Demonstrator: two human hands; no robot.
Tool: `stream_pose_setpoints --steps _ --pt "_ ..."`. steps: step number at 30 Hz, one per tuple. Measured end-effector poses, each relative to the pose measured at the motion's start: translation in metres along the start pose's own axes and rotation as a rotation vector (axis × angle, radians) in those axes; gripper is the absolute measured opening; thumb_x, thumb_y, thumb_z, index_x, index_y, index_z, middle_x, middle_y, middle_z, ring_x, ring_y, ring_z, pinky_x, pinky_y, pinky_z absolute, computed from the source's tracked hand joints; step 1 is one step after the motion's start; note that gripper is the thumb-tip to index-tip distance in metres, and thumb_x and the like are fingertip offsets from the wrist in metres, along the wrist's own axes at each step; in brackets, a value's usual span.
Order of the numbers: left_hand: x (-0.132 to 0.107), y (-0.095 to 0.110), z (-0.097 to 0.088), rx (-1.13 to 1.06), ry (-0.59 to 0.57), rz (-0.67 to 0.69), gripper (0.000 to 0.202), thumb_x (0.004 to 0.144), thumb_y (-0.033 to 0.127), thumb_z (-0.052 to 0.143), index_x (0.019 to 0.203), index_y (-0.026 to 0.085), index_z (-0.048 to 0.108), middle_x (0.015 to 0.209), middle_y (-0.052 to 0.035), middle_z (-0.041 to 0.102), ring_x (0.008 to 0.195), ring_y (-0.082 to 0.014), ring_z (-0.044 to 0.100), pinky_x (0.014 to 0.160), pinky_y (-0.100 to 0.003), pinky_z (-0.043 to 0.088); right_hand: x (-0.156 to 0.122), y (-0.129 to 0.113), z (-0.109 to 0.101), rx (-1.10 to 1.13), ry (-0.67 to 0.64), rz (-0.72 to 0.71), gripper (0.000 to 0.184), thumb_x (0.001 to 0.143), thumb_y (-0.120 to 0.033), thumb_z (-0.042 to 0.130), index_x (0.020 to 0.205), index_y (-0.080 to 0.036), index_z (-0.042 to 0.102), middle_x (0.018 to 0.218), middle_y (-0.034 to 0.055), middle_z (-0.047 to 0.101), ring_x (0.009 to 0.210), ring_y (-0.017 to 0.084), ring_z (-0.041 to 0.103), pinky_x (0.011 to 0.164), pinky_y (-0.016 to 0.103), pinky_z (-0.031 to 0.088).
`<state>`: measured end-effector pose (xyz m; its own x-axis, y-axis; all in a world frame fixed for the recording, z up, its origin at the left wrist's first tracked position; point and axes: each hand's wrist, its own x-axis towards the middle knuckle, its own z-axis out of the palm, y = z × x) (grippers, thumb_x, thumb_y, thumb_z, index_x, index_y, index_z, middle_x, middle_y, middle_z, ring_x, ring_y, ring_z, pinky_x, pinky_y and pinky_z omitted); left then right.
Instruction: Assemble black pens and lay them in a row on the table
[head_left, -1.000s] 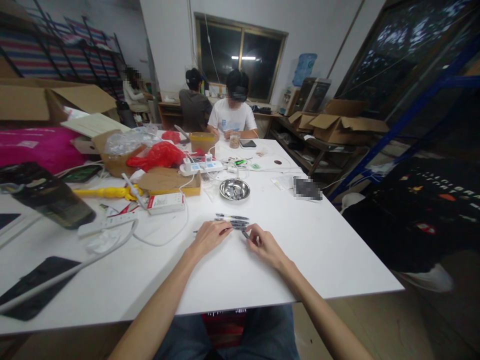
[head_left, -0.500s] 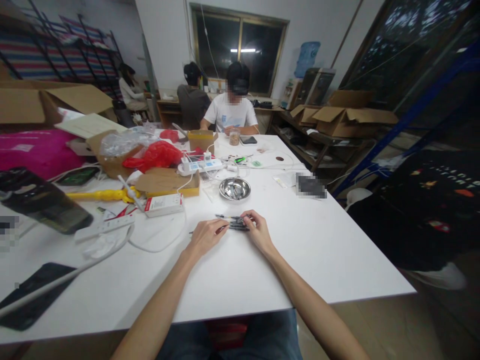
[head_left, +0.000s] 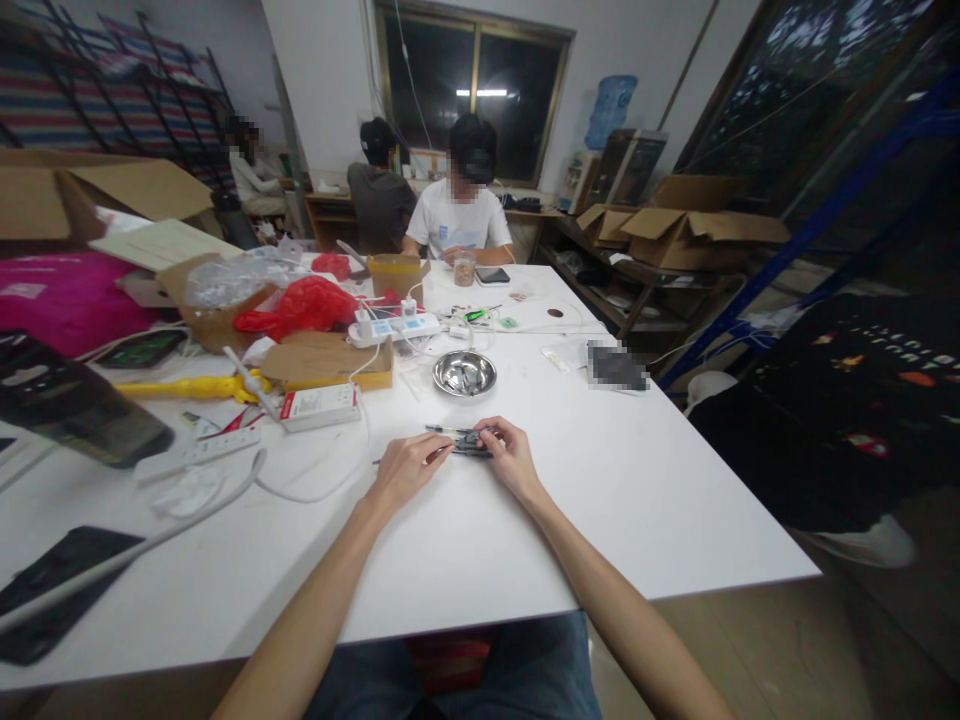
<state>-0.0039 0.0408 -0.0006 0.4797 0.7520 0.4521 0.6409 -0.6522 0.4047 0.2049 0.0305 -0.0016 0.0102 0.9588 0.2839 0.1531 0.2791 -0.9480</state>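
Several thin, dark, pen-like sticks [head_left: 468,450] lie side by side on the white table between my hands. My left hand [head_left: 409,468] is closed around one slim dark pen-like stick, whose end [head_left: 379,462] pokes out to the left of the wrist. My right hand [head_left: 510,455] is closed in a pinch at the right end of the sticks; its fingertips hide what lies between them. Just beyond the hands stands a round shiny metal dish [head_left: 444,385], holding small dark pieces too small to name.
On the left are a dark bottle [head_left: 82,405], a power strip [head_left: 199,452], a red-and-white box [head_left: 319,406], cables and an open cardboard box [head_left: 330,360]. A pixelated dark item [head_left: 616,367] lies on the right. Another person [head_left: 461,215] sits across the table.
The view has shifted slightly, so everything sits a little further left and up. My hands keep nearly the same position over the sticks, with only small finger movement.
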Motion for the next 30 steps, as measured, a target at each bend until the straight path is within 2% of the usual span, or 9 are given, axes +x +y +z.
stream_pose_setpoints --steps 15,18,20,25,30 --pt "-0.001 -0.004 0.004 -0.055 -0.009 -0.026 0.026 0.099 0.035 0.048 0.098 0.020 0.070 0.088 -0.0022 0.072 0.069 -0.0128 0.063 0.070 -0.024 0.049 0.000 0.000 -0.002 0.007 0.001 -0.001 0.025 0.087 -0.038 0.061 0.094 -0.017 0.071 0.073 0.0040 0.072 0.072 0.020 0.064 0.075 0.032 0.048" --pt "-0.002 -0.005 0.006 -0.073 -0.019 -0.039 0.023 0.098 0.034 0.050 0.101 0.021 0.069 0.091 -0.0020 0.073 0.070 -0.0129 0.063 0.072 -0.025 0.051 -0.001 0.000 0.000 0.020 -0.019 0.008 0.024 0.086 -0.037 0.064 0.095 -0.017 0.073 0.073 0.0045 0.073 0.071 0.020 0.065 0.076 0.032 0.049" --pt "-0.002 -0.004 0.008 -0.109 -0.034 -0.062 0.022 0.096 0.032 0.052 0.110 0.023 0.068 0.098 -0.0018 0.073 0.075 -0.0139 0.066 0.075 -0.026 0.053 -0.003 0.001 0.002 0.014 -0.046 0.007 0.023 0.086 -0.036 0.066 0.097 -0.017 0.075 0.074 0.0047 0.073 0.072 0.020 0.065 0.077 0.032 0.050" --pt "-0.003 0.002 0.009 -0.271 -0.076 -0.065 0.054 0.093 0.022 0.052 0.145 0.028 0.041 0.125 -0.0058 0.065 0.102 -0.0180 0.067 0.091 -0.033 0.055 -0.009 0.002 0.007 -0.036 -0.109 -0.066 0.019 0.084 -0.035 0.071 0.097 -0.023 0.078 0.094 0.0068 0.073 0.083 0.019 0.065 0.077 0.031 0.050" --pt "-0.002 0.012 0.001 -0.312 -0.073 -0.013 0.072 0.089 0.009 0.048 0.154 0.031 0.024 0.128 -0.0085 0.054 0.115 -0.0190 0.057 0.103 -0.039 0.049 -0.010 0.000 0.005 -0.078 -0.083 -0.081 0.016 0.084 -0.033 0.072 0.095 -0.024 0.078 0.092 0.0061 0.072 0.080 0.019 0.063 0.077 0.032 0.050"
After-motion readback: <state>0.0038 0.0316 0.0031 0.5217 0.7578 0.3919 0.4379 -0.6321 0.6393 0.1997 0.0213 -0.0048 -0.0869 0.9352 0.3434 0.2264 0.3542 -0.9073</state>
